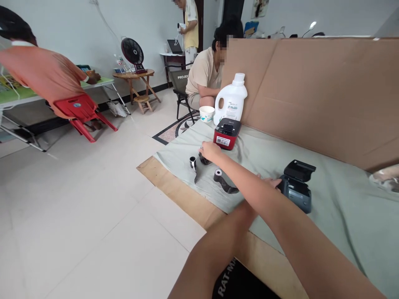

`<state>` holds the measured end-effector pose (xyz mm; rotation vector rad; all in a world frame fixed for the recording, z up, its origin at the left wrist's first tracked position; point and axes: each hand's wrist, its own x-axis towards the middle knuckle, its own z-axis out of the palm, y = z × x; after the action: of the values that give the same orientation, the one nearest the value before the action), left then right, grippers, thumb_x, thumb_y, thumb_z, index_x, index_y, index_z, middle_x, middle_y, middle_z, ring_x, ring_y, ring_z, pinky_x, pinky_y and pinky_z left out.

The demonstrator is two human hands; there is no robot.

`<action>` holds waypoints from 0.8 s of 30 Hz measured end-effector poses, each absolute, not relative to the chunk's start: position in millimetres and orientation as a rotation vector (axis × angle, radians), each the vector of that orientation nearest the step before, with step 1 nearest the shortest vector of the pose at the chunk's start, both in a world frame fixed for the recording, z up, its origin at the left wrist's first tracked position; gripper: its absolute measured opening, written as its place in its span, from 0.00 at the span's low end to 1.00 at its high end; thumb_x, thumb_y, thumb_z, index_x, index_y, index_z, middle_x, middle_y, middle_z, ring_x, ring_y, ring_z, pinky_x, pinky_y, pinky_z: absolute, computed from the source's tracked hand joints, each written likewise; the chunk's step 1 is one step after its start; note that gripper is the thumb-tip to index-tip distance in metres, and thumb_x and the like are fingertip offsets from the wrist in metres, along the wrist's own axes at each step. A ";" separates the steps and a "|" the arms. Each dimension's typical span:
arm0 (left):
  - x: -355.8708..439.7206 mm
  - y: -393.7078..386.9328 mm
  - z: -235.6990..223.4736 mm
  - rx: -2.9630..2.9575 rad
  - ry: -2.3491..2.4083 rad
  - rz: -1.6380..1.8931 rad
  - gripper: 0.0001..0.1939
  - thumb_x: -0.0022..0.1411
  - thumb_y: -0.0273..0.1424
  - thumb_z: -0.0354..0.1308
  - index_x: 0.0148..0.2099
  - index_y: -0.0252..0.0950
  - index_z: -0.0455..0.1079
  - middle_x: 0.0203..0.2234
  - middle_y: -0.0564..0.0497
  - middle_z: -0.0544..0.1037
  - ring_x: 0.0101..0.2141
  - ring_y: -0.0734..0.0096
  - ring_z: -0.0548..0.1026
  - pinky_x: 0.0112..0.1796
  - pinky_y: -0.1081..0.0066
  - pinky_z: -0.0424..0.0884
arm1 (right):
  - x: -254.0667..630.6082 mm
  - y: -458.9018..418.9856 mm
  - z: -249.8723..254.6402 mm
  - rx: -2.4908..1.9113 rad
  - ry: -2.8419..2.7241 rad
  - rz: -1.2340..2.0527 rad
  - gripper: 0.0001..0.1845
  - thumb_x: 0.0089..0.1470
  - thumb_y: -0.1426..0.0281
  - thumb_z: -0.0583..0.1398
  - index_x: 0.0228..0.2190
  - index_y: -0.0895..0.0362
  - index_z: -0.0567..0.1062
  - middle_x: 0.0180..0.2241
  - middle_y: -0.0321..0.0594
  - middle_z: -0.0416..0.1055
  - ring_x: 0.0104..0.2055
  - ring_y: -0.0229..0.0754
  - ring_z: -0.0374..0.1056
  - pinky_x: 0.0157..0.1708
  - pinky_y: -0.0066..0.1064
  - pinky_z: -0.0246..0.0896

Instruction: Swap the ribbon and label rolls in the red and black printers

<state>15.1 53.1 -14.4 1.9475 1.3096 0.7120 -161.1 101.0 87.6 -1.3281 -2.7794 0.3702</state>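
Black roll (pixel 204 159), just under the right hand (pixel 211 151), looks light and apt to unwind, best pinched across its ends; whether that hand or the left hand (pixel 272 182), beside the printer (pixel 298 196), grips I cannot tell.

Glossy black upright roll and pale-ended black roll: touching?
Apart. The head view plainly shows pale green cloth between the glossy black upright roll, trailing strip included, and the pale-ended black roll.
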 end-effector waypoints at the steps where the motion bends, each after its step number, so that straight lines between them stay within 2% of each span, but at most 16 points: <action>1: 14.6 53.4 -13.1 1.944 1.299 0.695 0.24 0.67 0.32 0.51 0.64 0.43 0.68 0.53 0.42 0.80 0.60 0.57 0.71 0.71 0.56 0.32 | -162.2 100.9 85.0 -1.329 -2.794 0.372 0.17 0.66 0.63 0.57 0.49 0.61 0.75 0.48 0.58 0.76 0.49 0.59 0.74 0.43 0.42 0.66; 5: 13.0 51.8 -8.1 1.914 1.294 0.690 0.24 0.67 0.33 0.52 0.64 0.41 0.68 0.54 0.40 0.79 0.59 0.55 0.72 0.71 0.53 0.32 | -166.2 93.8 90.1 -1.222 -2.782 0.256 0.25 0.65 0.56 0.57 0.55 0.59 0.73 0.52 0.57 0.72 0.53 0.59 0.70 0.47 0.45 0.64; 8: 12.0 49.8 -4.1 1.913 1.307 0.686 0.24 0.67 0.34 0.51 0.64 0.41 0.68 0.55 0.40 0.78 0.59 0.53 0.72 0.71 0.51 0.32 | -171.8 80.1 96.4 -0.900 -2.885 0.077 0.26 0.64 0.51 0.56 0.47 0.59 0.80 0.51 0.56 0.71 0.57 0.60 0.63 0.52 0.47 0.59; 11: 10.8 47.7 -0.2 1.925 1.303 0.667 0.25 0.69 0.35 0.47 0.65 0.39 0.68 0.55 0.38 0.78 0.60 0.53 0.71 0.70 0.49 0.34 | -176.0 63.5 94.2 -0.682 -3.042 -0.074 0.19 0.58 0.56 0.64 0.36 0.61 0.83 0.49 0.57 0.71 0.59 0.63 0.57 0.56 0.49 0.52; 13: 10.3 46.4 1.5 1.925 1.303 0.677 0.26 0.69 0.34 0.45 0.66 0.39 0.67 0.56 0.38 0.77 0.62 0.55 0.70 0.71 0.51 0.35 | -174.3 54.8 90.5 -0.642 -3.045 -0.081 0.13 0.57 0.63 0.65 0.36 0.63 0.82 0.47 0.57 0.73 0.58 0.62 0.58 0.57 0.50 0.49; 15: 10.3 45.4 2.3 1.923 1.313 0.692 0.27 0.68 0.32 0.45 0.67 0.39 0.66 0.58 0.38 0.76 0.62 0.56 0.70 0.71 0.53 0.35 | -166.2 49.4 88.0 -0.646 -2.966 0.119 0.11 0.60 0.67 0.62 0.39 0.62 0.79 0.42 0.53 0.75 0.52 0.57 0.64 0.56 0.49 0.50; 17: 10.8 44.6 2.6 1.916 1.334 0.709 0.27 0.67 0.30 0.46 0.67 0.39 0.66 0.58 0.39 0.76 0.62 0.57 0.70 0.71 0.54 0.35 | -150.5 46.6 87.3 -0.662 -2.781 0.532 0.10 0.61 0.68 0.59 0.43 0.59 0.75 0.38 0.45 0.75 0.44 0.49 0.68 0.50 0.44 0.57; 19: 11.5 44.1 2.5 1.909 1.353 0.727 0.27 0.66 0.29 0.47 0.65 0.40 0.68 0.58 0.40 0.76 0.61 0.56 0.71 0.71 0.55 0.37 | -127.3 44.8 87.6 -0.671 -2.471 0.994 0.11 0.57 0.68 0.60 0.43 0.55 0.71 0.37 0.38 0.74 0.37 0.43 0.68 0.41 0.36 0.61; 21: 12.4 44.1 1.8 1.906 1.361 0.742 0.26 0.66 0.28 0.48 0.64 0.40 0.70 0.58 0.42 0.77 0.59 0.55 0.73 0.71 0.53 0.38 | -98.8 42.3 88.4 -0.698 -2.136 1.341 0.13 0.50 0.67 0.62 0.39 0.52 0.67 0.35 0.33 0.72 0.32 0.39 0.67 0.34 0.32 0.61; 24: 14.6 46.0 -0.4 1.898 1.375 0.792 0.23 0.68 0.27 0.50 0.63 0.40 0.71 0.57 0.44 0.78 0.58 0.54 0.73 0.70 0.54 0.43 | -52.0 36.3 90.5 -0.762 -1.794 1.585 0.15 0.44 0.67 0.64 0.35 0.51 0.65 0.31 0.29 0.70 0.27 0.37 0.63 0.29 0.30 0.58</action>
<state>14.6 46.0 -0.4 1.8976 1.3749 0.7925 -52.0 36.3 90.5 -0.7623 -1.7937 1.5845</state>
